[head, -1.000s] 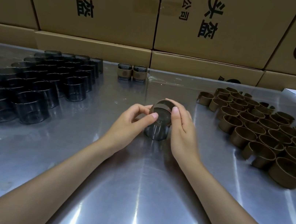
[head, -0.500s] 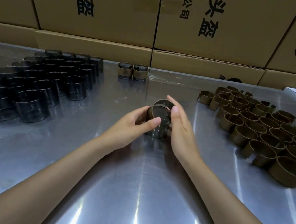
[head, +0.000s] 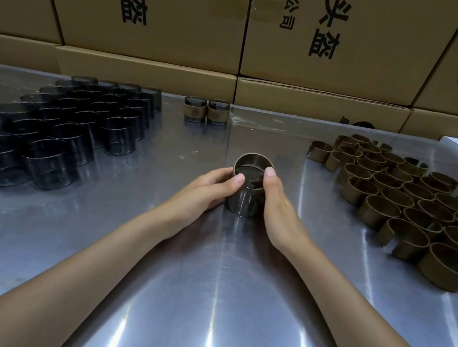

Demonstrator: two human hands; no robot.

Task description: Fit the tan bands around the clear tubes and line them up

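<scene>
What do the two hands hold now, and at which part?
Both hands, left hand and right hand, grip one clear tube by its sides, thumbs at the tan band around its top.

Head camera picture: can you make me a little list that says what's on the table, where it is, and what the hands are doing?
surface: shiny metal table
in the middle: one clear tube standing upright with a tan band around its top
left hand: holds the tube's left side, thumb on the band
right hand: holds the right side, thumb on the band
far middle: two finished tubes side by side
left side: bare clear tubes in rows
right side: loose tan bands
behind: cardboard boxes
</scene>
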